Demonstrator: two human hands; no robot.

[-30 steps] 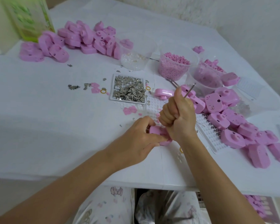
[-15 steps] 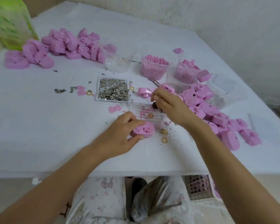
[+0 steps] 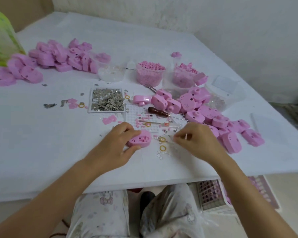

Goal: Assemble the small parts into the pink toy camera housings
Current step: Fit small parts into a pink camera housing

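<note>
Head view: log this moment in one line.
left hand grips pink housing | right hand fingertips pinched beside yellow rings, item unclear | awl lying on grid tray

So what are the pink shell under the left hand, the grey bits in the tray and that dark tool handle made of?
The pink shell looks like moulded plastic: even colour, rounded edges, soft sheen. The grey bits seem thin stamped metal, glinting silvery. The tool handle is probably varnished wood, dark brown and glossy, though plastic is possible.
</note>
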